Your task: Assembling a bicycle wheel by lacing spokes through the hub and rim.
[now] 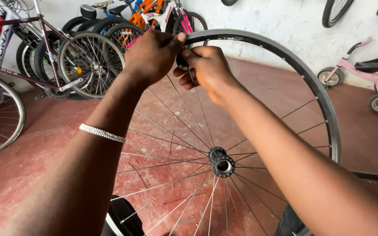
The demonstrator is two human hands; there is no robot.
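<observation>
A red concrete floor (44,144) with parked bicycles (66,57) at ten o'clock. The bicycle wheel (324,113) stands upright; left hand (152,54) and right hand (206,65) both pinch its rim at twelve o'clock. Loose spokes (171,140) could likely snag fingers, or the unsupported wheel might twist sideways.

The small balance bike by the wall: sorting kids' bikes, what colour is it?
Pink balance bike, black seat; head view.

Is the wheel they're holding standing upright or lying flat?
Upright. The wheel's rim arcs up from the red floor, hub facing the camera, left hand and right hand pinching its top.
</observation>
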